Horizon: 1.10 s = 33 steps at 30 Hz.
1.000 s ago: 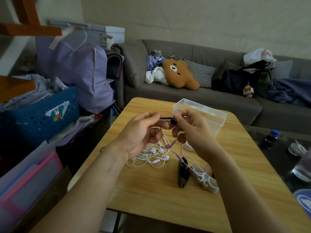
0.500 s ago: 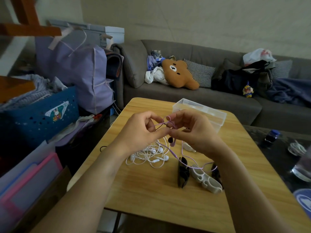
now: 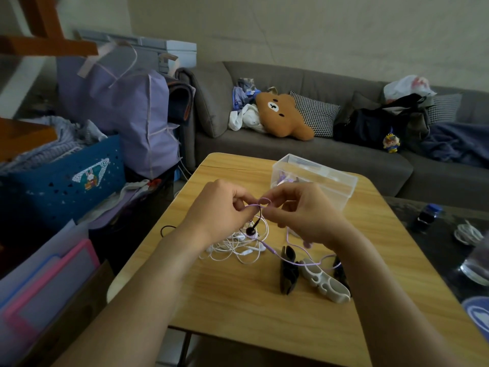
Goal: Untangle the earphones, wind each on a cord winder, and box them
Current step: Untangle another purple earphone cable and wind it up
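Both hands are held up above the wooden table (image 3: 238,308), very close together. The left hand (image 3: 219,210) and the right hand (image 3: 299,213) each pinch the purple earphone cord (image 3: 260,202) with finger and thumb. A little loop of it sticks up between them.

A black earbud (image 3: 250,230) hangs straight down from the left hand on a thin dark wire. The wire runs up and down, just under the pinch. The left hand is nearer to it. I think the next move is to pull the purple cord free of the dark wire, so the hands would need to move apart sideways.

More purple cord drops from under the right hand and runs down over the table toward the winders. Under the hands, the white earphones (image 3: 238,247) lie in a messy pile on the table. The knot is not undone yet.

Near the right arm lie a black cord winder (image 3: 288,271) and a white cord winder (image 3: 325,282), side by side. The purple cord crosses them. Nothing looks wound on them yet.

The clear plastic box (image 3: 341,192) stands just behind the right hand. Something purple is inside it, but I cannot tell what.
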Motion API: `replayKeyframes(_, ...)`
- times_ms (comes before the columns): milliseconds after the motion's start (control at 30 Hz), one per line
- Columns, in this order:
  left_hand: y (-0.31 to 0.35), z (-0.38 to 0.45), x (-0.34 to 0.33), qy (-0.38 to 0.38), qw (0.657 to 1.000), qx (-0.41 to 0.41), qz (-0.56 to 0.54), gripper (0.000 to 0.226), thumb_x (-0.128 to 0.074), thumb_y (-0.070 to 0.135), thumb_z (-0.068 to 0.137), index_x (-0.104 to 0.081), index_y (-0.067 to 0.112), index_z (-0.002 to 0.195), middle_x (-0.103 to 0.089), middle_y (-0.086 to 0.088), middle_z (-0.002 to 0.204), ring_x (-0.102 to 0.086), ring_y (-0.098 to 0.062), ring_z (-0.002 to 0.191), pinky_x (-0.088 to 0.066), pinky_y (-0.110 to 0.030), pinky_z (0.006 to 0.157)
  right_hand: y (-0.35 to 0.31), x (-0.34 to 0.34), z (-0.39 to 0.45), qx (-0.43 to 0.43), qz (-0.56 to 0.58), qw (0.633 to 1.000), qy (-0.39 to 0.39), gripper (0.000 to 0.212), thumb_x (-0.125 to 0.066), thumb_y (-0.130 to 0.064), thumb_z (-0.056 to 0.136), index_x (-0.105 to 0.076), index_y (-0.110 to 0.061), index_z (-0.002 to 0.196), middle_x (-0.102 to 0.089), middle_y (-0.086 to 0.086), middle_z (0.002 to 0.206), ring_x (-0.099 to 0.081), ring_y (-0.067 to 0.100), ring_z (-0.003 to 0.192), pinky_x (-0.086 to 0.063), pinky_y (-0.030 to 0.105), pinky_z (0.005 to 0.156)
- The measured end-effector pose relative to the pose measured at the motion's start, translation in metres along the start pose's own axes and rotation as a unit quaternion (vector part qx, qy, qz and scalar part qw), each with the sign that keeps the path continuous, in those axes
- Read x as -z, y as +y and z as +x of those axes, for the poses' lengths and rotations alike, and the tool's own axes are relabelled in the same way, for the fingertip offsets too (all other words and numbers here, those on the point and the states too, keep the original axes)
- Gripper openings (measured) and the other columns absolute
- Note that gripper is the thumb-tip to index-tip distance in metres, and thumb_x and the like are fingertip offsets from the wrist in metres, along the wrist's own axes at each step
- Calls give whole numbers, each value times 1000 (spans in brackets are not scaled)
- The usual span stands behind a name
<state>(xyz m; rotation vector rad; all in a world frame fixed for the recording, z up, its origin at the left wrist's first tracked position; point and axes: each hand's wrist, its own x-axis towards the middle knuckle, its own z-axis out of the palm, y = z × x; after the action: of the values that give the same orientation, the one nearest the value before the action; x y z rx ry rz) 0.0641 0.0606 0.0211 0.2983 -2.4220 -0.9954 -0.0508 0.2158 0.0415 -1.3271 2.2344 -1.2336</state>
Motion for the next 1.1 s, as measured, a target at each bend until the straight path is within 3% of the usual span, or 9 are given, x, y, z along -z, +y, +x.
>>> replayKeyframes(67,1,0,0,-15,1000,2,-26,12,-77,29,86,-78,23,97,-70,0,63,-64,-10,54,-50,-24,53,-1,-1,0,4,-1,1000,12,7,-73,-18,90,-72,-25,91,-70,-12,73,-67,6,59,-46,18,50)
replayKeyframes(233,4,0,2,-2,993,2,-116,8,-77,26,85,-76,24,93,-72,-5,64,-68,-24,59,-56,-43,59,-1,2,1,-9,75,997,17,7,-69,-13,93,-72,-20,93,-75,-3,82,-74,18,68,-44,25,47)
replayKeyframes(433,8,0,0,23,985,27,-169,7,-73,19,89,-76,15,93,-63,-9,54,-53,-6,43,-41,-15,47,1,1,2,-20,117,992,37,14,-71,-12,92,-70,-18,104,-76,2,88,-74,18,80,-53,32,59)
replayKeyframes(500,8,2,-1,35,981,58,-182,8,-71,18,90,-74,11,91,-60,-1,50,-51,-4,41,-39,-13,46,3,-3,4,8,73,991,116,30,-78,-14,85,-68,-25,111,-74,-5,100,-70,11,93,-57,31,75)
replayKeyframes(567,8,4,-1,24,974,110,-197,11,-69,17,92,-74,7,89,-58,4,49,-49,-5,40,-37,-15,44,1,-6,4,64,21,981,181,30,-82,-18,79,-68,-32,102,-70,-11,103,-64,5,94,-54,26,77)
replayKeyframes(733,9,3,1,-51,940,201,-271,19,-65,14,92,-74,10,76,-55,-2,55,-31,-15,42,-20,-26,44,3,-12,3,152,-144,967,148,14,-81,-25,79,-71,-33,82,-64,-14,81,-59,3,76,-41,12,62)
replayKeyframes(833,9,3,3,-63,937,211,-270,38,-62,14,93,-72,18,57,-56,-4,55,-30,-15,41,-20,-27,45,7,-17,4,172,-192,953,157,8,-83,-28,80,-77,-25,85,-63,-9,81,-57,5,71,-47,22,61)
replayKeyframes(1000,7,3,5,-54,959,187,-206,21,-64,18,93,-78,13,79,-57,-4,53,-38,-15,46,-27,-23,42,3,-16,3,175,-256,939,150,11,-81,-34,83,-80,-24,87,-60,-12,83,-53,7,70,-46,28,59)
replayKeyframes(1100,7,2,3,-56,982,138,-113,24,-65,21,93,-78,15,74,-58,-3,53,-47,-13,48,-39,-25,49,-2,-20,0,172,-297,931,123,11,-75,-32,88,-80,-23,92,-64,-7,90,-53,9,71,-44,29,61)
